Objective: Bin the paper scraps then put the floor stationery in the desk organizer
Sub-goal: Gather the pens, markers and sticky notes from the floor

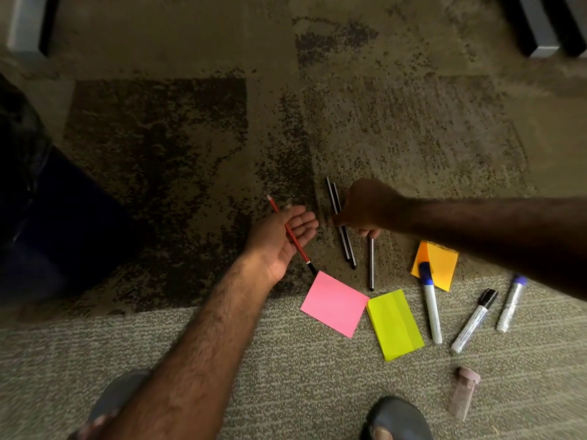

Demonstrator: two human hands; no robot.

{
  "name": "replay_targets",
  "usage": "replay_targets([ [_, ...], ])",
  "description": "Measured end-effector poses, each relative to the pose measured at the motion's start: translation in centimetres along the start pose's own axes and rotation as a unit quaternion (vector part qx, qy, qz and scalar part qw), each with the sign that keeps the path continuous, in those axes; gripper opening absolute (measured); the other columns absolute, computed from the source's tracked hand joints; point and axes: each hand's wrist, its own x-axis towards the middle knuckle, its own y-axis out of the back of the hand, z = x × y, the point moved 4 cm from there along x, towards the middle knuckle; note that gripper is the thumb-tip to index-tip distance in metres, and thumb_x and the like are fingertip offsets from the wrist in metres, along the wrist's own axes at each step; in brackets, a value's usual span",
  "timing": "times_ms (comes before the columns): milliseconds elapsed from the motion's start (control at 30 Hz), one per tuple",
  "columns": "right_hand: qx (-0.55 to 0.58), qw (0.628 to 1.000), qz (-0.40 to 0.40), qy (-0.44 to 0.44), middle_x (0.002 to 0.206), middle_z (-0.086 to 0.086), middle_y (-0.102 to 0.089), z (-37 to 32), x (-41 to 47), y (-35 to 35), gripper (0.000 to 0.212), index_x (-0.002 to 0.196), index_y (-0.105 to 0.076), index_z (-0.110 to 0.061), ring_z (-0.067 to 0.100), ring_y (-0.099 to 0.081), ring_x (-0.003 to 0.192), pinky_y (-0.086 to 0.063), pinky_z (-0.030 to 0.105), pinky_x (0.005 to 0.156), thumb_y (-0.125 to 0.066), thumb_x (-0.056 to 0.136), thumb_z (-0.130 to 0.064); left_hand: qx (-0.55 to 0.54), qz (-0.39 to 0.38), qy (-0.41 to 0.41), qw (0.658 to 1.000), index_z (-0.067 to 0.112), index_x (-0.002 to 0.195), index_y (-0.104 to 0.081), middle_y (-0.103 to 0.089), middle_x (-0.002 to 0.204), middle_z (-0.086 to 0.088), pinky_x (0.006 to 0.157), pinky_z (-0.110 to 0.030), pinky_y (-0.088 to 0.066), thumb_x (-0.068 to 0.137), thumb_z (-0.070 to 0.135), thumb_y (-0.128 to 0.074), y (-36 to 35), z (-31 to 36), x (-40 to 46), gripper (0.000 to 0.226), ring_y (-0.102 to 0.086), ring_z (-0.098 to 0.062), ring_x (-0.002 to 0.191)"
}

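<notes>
Our left hand (pixel 279 239) lies palm-up, loosely cradling one red pencil (pixel 290 235); it could roll off, since no finger clamps it. Our right hand (pixel 365 208) pinches two black pencils (pixel 338 214) above the carpet (pixel 158 154); gripped off-centre, one may slip. A third black pencil (pixel 371 265) lies just right. Nearer: three sticky-note pads, three markers, one small tube (pixel 464 393).
</notes>
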Motion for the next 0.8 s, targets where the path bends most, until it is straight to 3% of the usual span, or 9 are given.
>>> replay_targets([
  [133,0.056,0.997,-0.034,-0.031,0.049,0.005,-0.067,-0.1,0.4,-0.3,0.033,0.076,-0.071,0.000,0.015,-0.061,0.036,-0.051,0.024,0.037,-0.084,0.089,-0.027,0.000,0.002,-0.003,1.000,0.003,0.110,-0.065,-0.073,0.106,-0.016,0.092,-0.035,-0.058,0.109,0.018,-0.050,0.2,0.1,0.0,0.022,-0.071,-0.028,0.104],
  [267,0.070,0.996,-0.037,-0.046,0.057,0.012,-0.072,-0.2,0.9,-0.5,0.029,0.079,-0.072,0.004,0.017,-0.064,0.041,-0.053,0.025,0.040,-0.083,0.089,-0.022,0.003,0.003,-0.007,1.000,0.003,0.110,-0.064,-0.073,0.105,-0.015,0.093,-0.035,-0.057,0.110,0.018,-0.048,0.1,0.0,-0.1,0.023,-0.068,-0.030,0.112],
  [633,0.086,0.995,-0.029,-0.034,0.069,0.016,-0.077,0.0,0.4,-0.6,0.032,0.080,-0.076,0.003,0.023,-0.071,0.054,-0.062,0.031,0.050,-0.081,0.086,-0.028,0.003,0.000,-0.008,1.000,0.000,0.121,-0.061,-0.071,0.107,-0.015,0.104,-0.040,-0.052,0.109,0.017,-0.047,0.1,-0.2,-0.3,0.025,-0.065,-0.032,0.117],
  [800,0.103,0.994,-0.024,-0.010,0.063,0.010,-0.075,-1.0,-0.4,0.0,0.033,0.076,-0.075,-0.001,0.018,-0.069,0.046,-0.055,0.025,0.045,-0.083,0.084,-0.032,0.006,0.013,0.001,1.000,-0.004,0.131,-0.059,-0.071,0.107,-0.015,0.095,-0.037,-0.055,0.109,0.018,-0.048,0.0,-0.6,-0.2,0.033,-0.065,-0.031,0.114],
])
